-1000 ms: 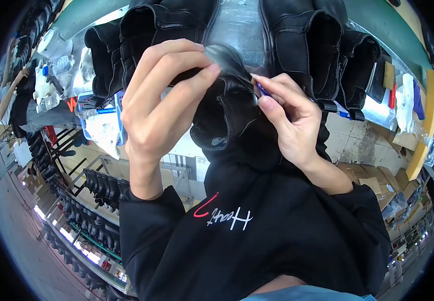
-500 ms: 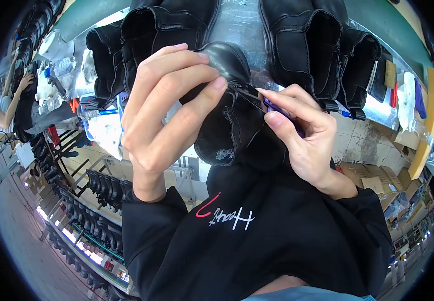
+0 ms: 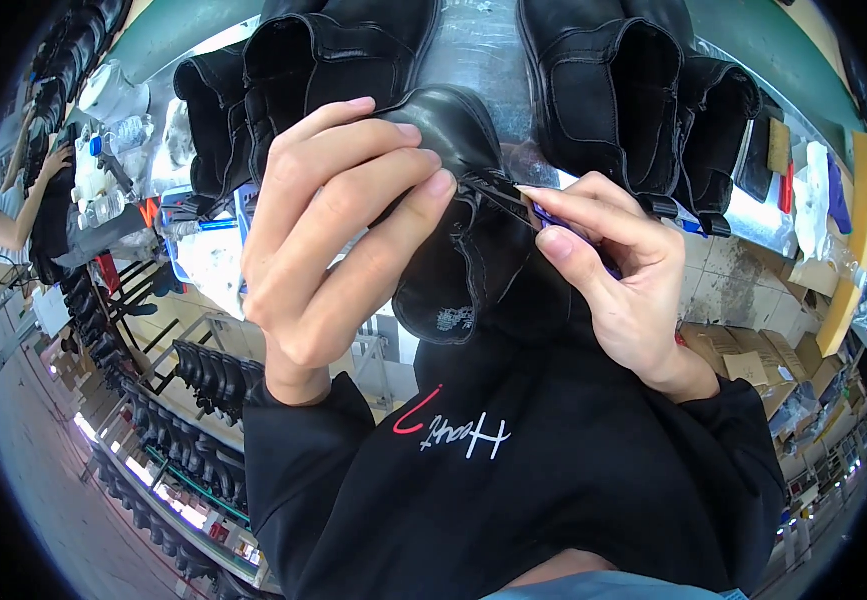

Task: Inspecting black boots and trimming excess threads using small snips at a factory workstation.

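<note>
A black leather shoe [image 3: 443,122] is in front of my chest, its smooth toe at the top and its dark opening toward me. My left hand [image 3: 338,220] is closed on the shoe's left side, thumb and fingertips pinching near the middle of the upper. In my right hand [image 3: 618,265] is a small pair of purple-handled scissors [image 3: 553,218], held between thumb and fingers. Their thin dark blades reach left to the shoe's upper, near my left thumb. Whether the blade tips touch the leather I cannot tell. A pale patch shows inside the opening.
Black boots [image 3: 328,75] stand at the left of the metal worktop [image 3: 481,50], with more boots [image 3: 603,100] at the right. A blue-edged tray [image 3: 178,255] lies left. Racks of footwear [image 3: 218,375] are lower left. Cardboard boxes [image 3: 753,355] sit right. Another person's arm [image 3: 33,195] shows far left.
My right hand and the scissors have shifted slightly right. The lower part of the shoe has moved slightly toward me. My left hand keeps its pinch in nearly the same place.
</note>
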The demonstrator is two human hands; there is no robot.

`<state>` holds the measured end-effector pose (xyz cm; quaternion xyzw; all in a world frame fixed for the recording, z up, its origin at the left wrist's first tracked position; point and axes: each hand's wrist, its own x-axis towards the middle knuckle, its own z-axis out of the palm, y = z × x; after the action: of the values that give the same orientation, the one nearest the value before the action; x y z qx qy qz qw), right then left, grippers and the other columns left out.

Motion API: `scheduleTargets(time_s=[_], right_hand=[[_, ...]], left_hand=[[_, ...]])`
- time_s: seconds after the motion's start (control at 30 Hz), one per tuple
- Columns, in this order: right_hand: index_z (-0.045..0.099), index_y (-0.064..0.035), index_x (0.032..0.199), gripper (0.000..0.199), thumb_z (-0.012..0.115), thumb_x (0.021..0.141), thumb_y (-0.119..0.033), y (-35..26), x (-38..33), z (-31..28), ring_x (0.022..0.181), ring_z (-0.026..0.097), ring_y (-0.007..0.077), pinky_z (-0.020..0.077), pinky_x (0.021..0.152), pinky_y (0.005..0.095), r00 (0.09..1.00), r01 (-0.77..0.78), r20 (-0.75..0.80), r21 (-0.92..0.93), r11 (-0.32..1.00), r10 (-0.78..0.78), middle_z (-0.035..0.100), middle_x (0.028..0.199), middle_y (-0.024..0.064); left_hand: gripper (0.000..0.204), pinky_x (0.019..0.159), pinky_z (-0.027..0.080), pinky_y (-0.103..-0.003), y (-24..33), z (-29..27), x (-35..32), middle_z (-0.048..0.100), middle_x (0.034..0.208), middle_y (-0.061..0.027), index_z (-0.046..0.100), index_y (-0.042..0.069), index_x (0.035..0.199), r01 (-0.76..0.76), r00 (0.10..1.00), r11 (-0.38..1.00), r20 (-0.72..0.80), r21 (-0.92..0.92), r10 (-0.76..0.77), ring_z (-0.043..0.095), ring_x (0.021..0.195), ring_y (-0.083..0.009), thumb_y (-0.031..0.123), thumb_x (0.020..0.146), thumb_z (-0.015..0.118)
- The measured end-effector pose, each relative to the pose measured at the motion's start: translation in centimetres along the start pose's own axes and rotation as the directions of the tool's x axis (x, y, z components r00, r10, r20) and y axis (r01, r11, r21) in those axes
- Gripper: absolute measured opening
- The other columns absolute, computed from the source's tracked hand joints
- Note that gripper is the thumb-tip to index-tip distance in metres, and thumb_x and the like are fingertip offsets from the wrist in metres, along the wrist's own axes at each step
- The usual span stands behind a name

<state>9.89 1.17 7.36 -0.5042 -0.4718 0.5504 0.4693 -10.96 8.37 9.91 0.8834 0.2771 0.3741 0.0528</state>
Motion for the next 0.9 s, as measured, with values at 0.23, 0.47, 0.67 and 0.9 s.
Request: scheduleTargets(time_s=[0.23,0.47,0.67,0.9], right_hand=[[0.072,0.0006,0.111,0.027,0.075,0.085,-0.004,-0.4,0.0,-0.3,0.074,0.055,0.0081,0.0399,0.063,0.0211,0.999,-0.040,0.017,0.021,0.999,0.039,0.064,0.084,0.0048],[0.073,0.0009,0.109,0.025,0.075,0.085,-0.003,-0.7,0.0,-0.6,0.073,0.054,0.0074,0.0390,0.063,0.0210,0.997,-0.074,0.024,0.016,0.997,0.074,0.063,0.083,0.0044],[0.074,0.0005,0.108,0.023,0.075,0.085,-0.002,-0.7,0.0,-0.4,0.071,0.054,0.0076,0.0388,0.062,0.0213,0.998,-0.064,-0.006,0.002,0.998,0.064,0.063,0.082,0.0045],[0.074,0.0003,0.107,0.021,0.073,0.086,-0.002,-0.8,0.1,-0.1,0.069,0.054,0.0070,0.0378,0.060,0.0208,0.999,-0.039,-0.004,-0.020,0.999,0.039,0.062,0.081,0.0039]], left_hand=[[0.028,0.085,0.056,-0.047,0.1,-0.1,0.1,0.067,0.090,-0.0136,0.071,-0.004,0.087,-0.027,0.999,0.999,0.022,0.027,0.026,0.066,0.092,-0.0292,0.006,0.061,0.071],[0.020,0.081,0.060,-0.049,0.3,-0.8,1.1,0.069,0.087,-0.0162,0.071,-0.004,0.084,-0.018,0.992,1.000,0.127,0.018,0.015,0.067,0.090,-0.0320,-0.004,0.065,0.077],[0.029,0.081,0.056,-0.046,-0.3,-0.1,0.8,0.064,0.086,-0.0163,0.067,-0.008,0.082,-0.070,0.995,0.997,0.063,-0.023,0.072,0.065,0.087,-0.0306,0.006,0.057,0.068],[0.027,0.080,0.056,-0.046,-0.5,0.0,0.6,0.064,0.086,-0.0165,0.066,-0.008,0.082,-0.076,0.995,0.997,0.068,-0.027,0.078,0.065,0.086,-0.0310,0.006,0.060,0.068]])
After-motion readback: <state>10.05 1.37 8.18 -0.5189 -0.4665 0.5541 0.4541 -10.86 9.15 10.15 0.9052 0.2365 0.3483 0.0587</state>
